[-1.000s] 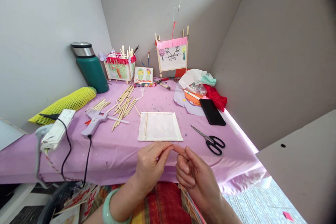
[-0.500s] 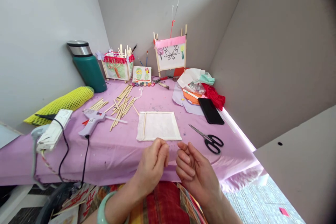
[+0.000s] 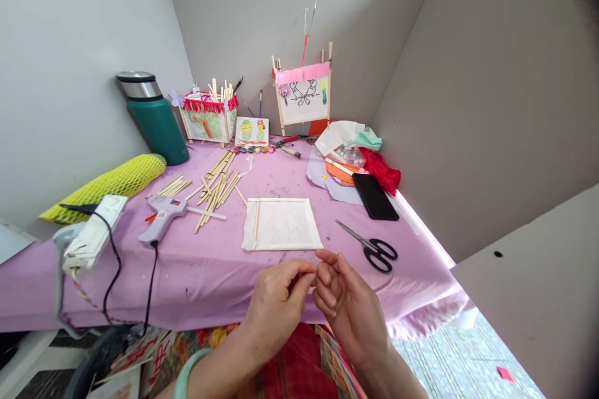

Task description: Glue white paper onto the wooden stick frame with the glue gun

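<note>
My left hand (image 3: 279, 301) and my right hand (image 3: 345, 302) meet at the near edge of the purple table (image 3: 201, 274), fingers curled. The left fingertips pinch at the tips of the right fingers; whatever is between them is too small to make out. Just beyond them lies a white paper square framed with wooden sticks (image 3: 281, 224). Black-handled scissors (image 3: 372, 245) lie to the right of it. A hot glue gun (image 3: 163, 216) with a black cord lies to the left.
Loose wooden sticks (image 3: 216, 186) are scattered behind the frame. A green flask (image 3: 152, 117), a stick-filled paper box (image 3: 208, 117), a hanging paper lantern (image 3: 303, 92), a black phone (image 3: 374, 196), red fabric (image 3: 384, 172), a power strip (image 3: 92, 233) and yellow foam netting (image 3: 110, 184) crowd the table.
My hands parted briefly half a second ago, with the left one curled, and now touch again fingertip to fingertip. The view shifted slightly.
</note>
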Tool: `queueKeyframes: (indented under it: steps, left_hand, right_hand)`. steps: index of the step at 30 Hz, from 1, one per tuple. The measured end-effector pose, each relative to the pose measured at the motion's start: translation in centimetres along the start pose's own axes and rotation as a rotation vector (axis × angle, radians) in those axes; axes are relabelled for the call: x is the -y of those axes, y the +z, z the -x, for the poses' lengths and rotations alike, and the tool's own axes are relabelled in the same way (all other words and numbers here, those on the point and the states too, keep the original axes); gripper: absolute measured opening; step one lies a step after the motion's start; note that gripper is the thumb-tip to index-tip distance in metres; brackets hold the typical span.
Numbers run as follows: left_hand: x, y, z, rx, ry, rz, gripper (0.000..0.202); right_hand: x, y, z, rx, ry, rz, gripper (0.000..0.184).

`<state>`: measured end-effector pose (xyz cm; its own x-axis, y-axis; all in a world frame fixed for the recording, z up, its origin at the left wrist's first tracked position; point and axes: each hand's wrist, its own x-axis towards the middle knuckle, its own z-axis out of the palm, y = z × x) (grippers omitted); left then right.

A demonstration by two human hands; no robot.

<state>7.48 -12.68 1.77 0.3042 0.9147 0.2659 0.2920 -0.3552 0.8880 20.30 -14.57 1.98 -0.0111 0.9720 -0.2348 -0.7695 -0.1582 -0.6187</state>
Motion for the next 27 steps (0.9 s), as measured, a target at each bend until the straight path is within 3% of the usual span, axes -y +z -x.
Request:
queueKeyframes:
  steps: [6,10,16,18,23,27]
  left_hand:
    - [0.1,0.1,0.1,-0.049,0.090,-0.144,0.017]
    - [0.1,0.2,0.3,-0.061,0.103,-0.201,0.014]
    - [-0.2,0.5,0.4,-0.014,0.142,-0.137,0.013]
    - [-0.5,0.5,0.4,0.052,0.070,-0.036,0.012]
    - [-0.8,0.6,0.1,0.178,-0.302,0.428,0.010]
    - [-0.7,0.6,0.0,0.277,-0.401,0.573,0.016]
  right_hand:
    - [-1.0,0.4,0.6,-0.069,-0.154,0.207,0.027]
    - [-1.4,0.4,0.9,-0.096,-0.173,0.284,0.028]
    - [-0.7,0.4,0.4,-0.093,-0.168,0.171,0.026]
    - [0.0,0.2,0.0,-0.081,-0.146,0.058,0.024]
    - [1.2,-0.3,-0.8,0.047,0.015,-0.229,0.018]
    - [1.3,-0.5,-1.0,0.072,0.046,-0.301,0.015]
